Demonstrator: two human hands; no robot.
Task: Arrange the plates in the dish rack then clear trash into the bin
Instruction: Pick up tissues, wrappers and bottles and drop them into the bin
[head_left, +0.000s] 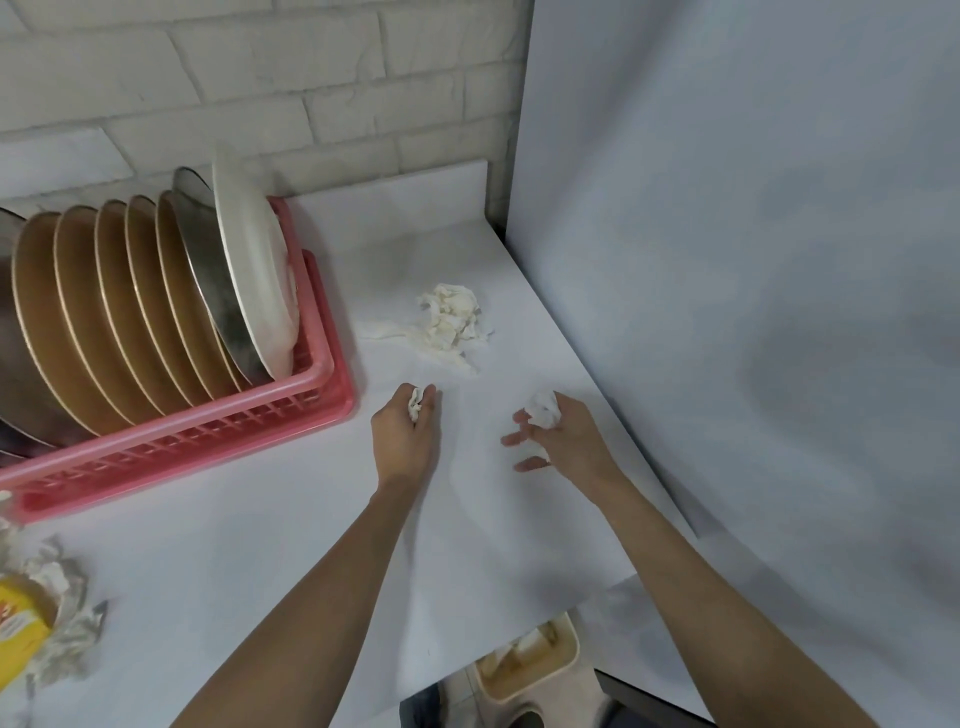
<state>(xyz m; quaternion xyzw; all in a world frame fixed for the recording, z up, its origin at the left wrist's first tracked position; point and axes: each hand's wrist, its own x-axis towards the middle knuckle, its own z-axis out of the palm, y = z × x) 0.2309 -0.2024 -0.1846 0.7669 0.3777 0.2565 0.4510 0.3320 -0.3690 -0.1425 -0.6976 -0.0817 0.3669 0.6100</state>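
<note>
Several plates (130, 301) stand on edge in the pink dish rack (218, 423) at the left: tan ones, a steel one and a white one at the right end. A heap of crumpled white tissue (451, 321) lies on the white counter (260, 545) beyond my hands. My left hand (408, 434) is closed around a small wad of tissue (415, 405). My right hand (563, 434) pinches another white wad (543, 409), its other fingers spread. A cream bin (530, 662) with trash inside stands on the floor below the counter's front edge.
More crumpled paper (62, 623) and a yellow packet (21, 634) lie at the counter's left front. A white brick wall runs behind the rack, and a plain white wall (753, 260) borders the counter on the right.
</note>
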